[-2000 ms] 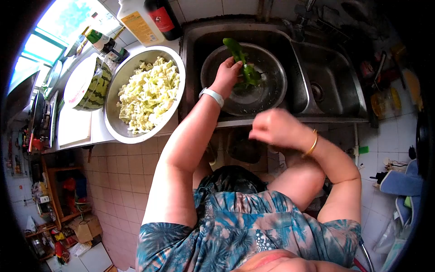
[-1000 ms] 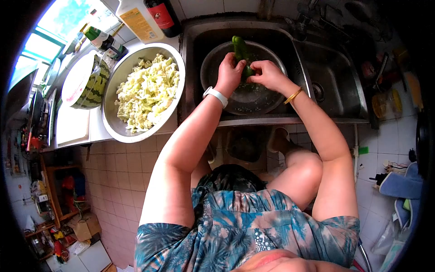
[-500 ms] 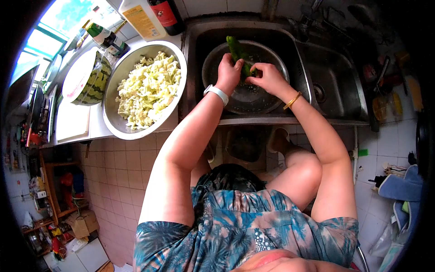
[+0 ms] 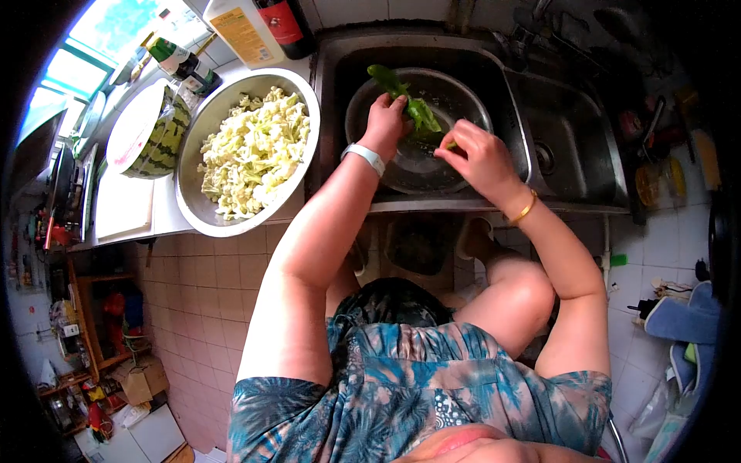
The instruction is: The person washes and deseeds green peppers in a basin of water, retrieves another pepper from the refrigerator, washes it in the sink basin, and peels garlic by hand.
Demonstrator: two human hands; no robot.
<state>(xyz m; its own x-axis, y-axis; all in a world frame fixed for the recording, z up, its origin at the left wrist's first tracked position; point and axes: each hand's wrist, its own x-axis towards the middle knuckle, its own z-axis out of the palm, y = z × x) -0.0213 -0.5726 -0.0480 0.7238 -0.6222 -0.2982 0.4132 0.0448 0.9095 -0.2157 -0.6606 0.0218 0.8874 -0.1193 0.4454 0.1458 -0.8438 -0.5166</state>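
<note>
My left hand point(image 4: 387, 123) is closed around a long green pepper point(image 4: 421, 114) above the metal basin in the sink. The pepper slants from upper left to lower right, and its lower part looks split open. Just to the right, my right hand point(image 4: 480, 158) pinches a small greenish bit point(image 4: 451, 144) between thumb and fingertips, apart from the pepper. Beneath both hands, the round metal basin point(image 4: 421, 184) has small pale specks inside it.
On the counter at left stands a large metal bowl point(image 4: 185, 202) of cut cauliflower point(image 4: 251, 158). Behind it are a cut watermelon point(image 4: 166, 139), a dark bottle point(image 4: 185, 68) and a white jug point(image 4: 241, 32). A second sink bowl point(image 4: 575, 147) lies to the right.
My right hand has pulled away to the right and down from the pepper, with a small bit pinched. The pepper has tilted and now looks split open in my left hand.
</note>
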